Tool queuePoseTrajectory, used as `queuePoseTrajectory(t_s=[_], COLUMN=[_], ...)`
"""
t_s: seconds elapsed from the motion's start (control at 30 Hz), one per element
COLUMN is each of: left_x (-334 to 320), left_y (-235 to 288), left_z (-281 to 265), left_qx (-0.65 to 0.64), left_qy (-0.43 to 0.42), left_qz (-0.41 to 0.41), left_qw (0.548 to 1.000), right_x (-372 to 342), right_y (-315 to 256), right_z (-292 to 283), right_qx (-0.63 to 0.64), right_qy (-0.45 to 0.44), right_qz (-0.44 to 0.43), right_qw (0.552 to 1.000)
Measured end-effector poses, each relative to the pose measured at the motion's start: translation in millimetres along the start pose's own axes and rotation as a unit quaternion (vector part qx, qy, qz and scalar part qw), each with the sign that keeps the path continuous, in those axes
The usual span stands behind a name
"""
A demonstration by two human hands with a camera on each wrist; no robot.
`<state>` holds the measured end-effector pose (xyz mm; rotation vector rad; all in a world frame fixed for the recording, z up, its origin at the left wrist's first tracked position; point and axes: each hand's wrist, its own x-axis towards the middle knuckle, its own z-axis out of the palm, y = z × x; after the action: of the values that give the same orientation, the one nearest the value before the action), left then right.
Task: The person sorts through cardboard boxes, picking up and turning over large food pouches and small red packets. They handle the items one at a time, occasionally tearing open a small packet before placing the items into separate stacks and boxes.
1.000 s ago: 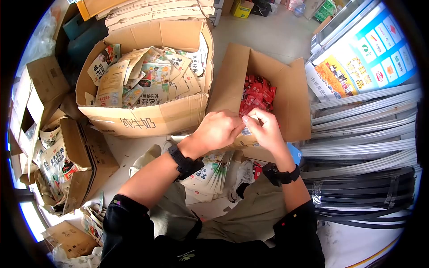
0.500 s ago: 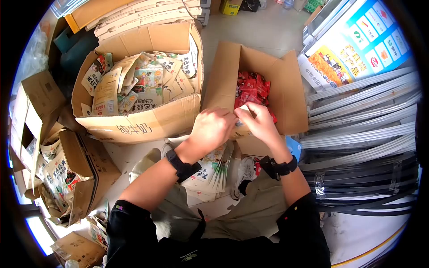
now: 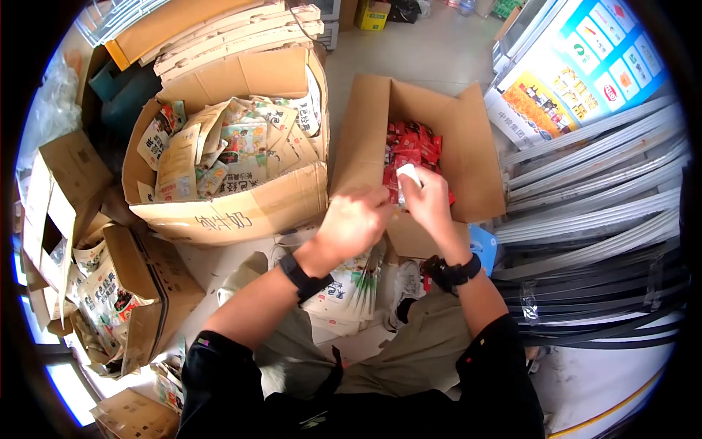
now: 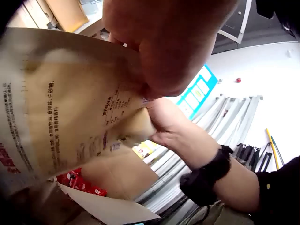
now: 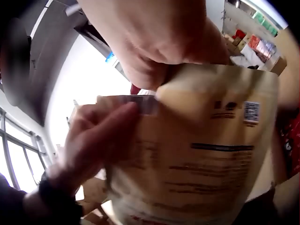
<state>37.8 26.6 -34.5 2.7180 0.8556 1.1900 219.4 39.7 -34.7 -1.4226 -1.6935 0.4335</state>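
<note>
Cream-coloured pouch with printed text (image 4: 70, 108) is up between your two hands, near the open brown cardboard carton (image 3: 468, 146) that holds small red glossy packets (image 3: 413, 150). Your left hand (image 3: 355, 223) pinches the pouch by its upper edge; the right wrist view shows its thumb laid along a narrow grey strip (image 5: 146, 104) there. Your right hand (image 3: 430, 201) has its fingers curled round the same upper edge, though their tips are largely hidden.

What has just changed is small. In the head view your hands now sit slightly farther apart, and a white piece (image 3: 408, 173) stands out more clearly at your right thumb than it did half a second ago. You seem to be working the upper edge rather than simply carrying the pouch, and having it gripped from both sides should keep it steady. Whether that edge is sealed or open, you cannot tell, nor whether the white piece is part of the pouch.

To your left, a large brown cardboard box (image 3: 241, 219) holds many printed cream pouches, and a fanned stack of printed pouches (image 3: 340, 296) lies below your hands, near a shoe.
</note>
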Motion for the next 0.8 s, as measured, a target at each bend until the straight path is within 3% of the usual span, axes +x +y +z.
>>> queuePoseTrajectory(t_s=[0.03,0.07,0.17,0.27,0.33,0.4,0.47,0.6,0.67,0.7,0.8], left_x=[1,1,-1,-6,-8,-10,-9,-9,-10,-9,-6], left_y=[7,11,8,-2,-5,-3,-1,-4,-6,-5,2], left_z=[-2,-4,-3,0,4,1,4,7,8,6,2], left_qx=[0.001,0.022,0.022,0.026,-0.011,0.014,-0.031,-0.07,-0.039,-0.052,-0.032], left_qy=[-0.011,-0.01,-0.007,-0.018,-0.015,-0.096,-0.071,-0.101,-0.114,-0.076,-0.084], left_qz=[0.003,0.01,-0.011,-0.039,-0.048,-0.068,-0.099,-0.168,-0.115,-0.069,-0.036], left_qw=[1.0,1.0,1.0,0.999,0.999,0.993,0.992,0.978,0.986,0.993,0.995], right_x=[3,7,6,-1,-8,-9,-10,-11,-9,-7,2], right_y=[7,34,28,12,5,-4,7,7,7,9,37], right_z=[-6,-4,-15,-27,-25,-25,-20,-19,-19,-20,-25], right_qx=[0.047,0.029,0.075,0.014,-0.024,0.006,0.051,0.075,0.072,0.061,0.002], right_qy=[-0.023,-0.014,-0.046,-0.169,-0.148,-0.145,-0.106,-0.075,-0.075,-0.078,-0.054], right_qz=[0.078,0.013,0.042,0.036,-0.031,-0.023,-0.062,-0.065,-0.044,-0.025,0.011], right_qw=[0.996,0.999,0.995,0.985,0.988,0.989,0.991,0.992,0.994,0.995,0.998])
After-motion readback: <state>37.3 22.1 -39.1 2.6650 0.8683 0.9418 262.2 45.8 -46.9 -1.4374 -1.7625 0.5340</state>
